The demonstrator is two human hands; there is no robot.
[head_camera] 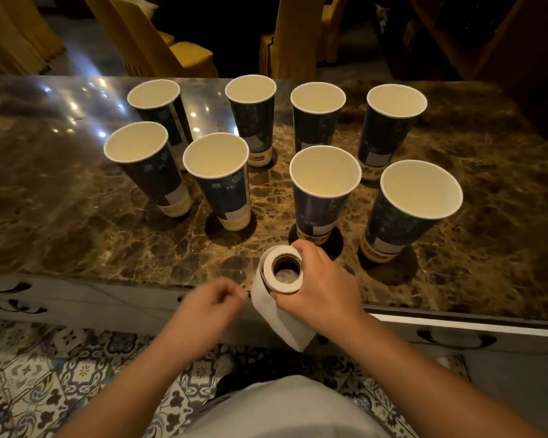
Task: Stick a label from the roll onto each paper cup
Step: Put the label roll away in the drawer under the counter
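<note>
Judging by the worktop (76,191), you were barely started: eight cups (325,172) stood upright and empty, none showing a fresh label that I could tell. Your right hand (325,282) had its grip round the roll (282,270) at the near edge; your left hand (214,303), fingers curled, pinched at the loose tail (276,314).

8 paper cups (216,178) stand upright and open on the marble table, in 2 rows of 4, dark blue with cream bands at the base. The label roll (283,269), white on a brown core, sits at the near edge, core upward, a loose white strip (279,320) hanging below it.
</note>
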